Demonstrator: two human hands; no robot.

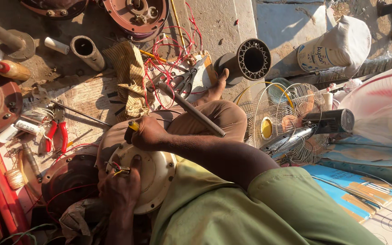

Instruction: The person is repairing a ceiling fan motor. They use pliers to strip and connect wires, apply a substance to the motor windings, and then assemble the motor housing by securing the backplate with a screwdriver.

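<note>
Fingers of right hand [148, 133] clamp yellow-tipped tool [131, 129], left hand [120, 188] grips cream motor housing [153, 174] (white sack [334, 47] beyond)

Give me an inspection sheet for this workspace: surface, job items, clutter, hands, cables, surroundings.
Surface: dusty concrete floor.
Job's things: cream motor housing on the lap; yellow-handled tool; grey rod lying across the knee.
Clutter: red pliers, scissors, striped cloth, pipe pieces.
Grippers: left hand on the housing at its wires; right hand fisted on the tool.
Cables: loose red wires.
Surroundings: fan cage, white sack.
</note>
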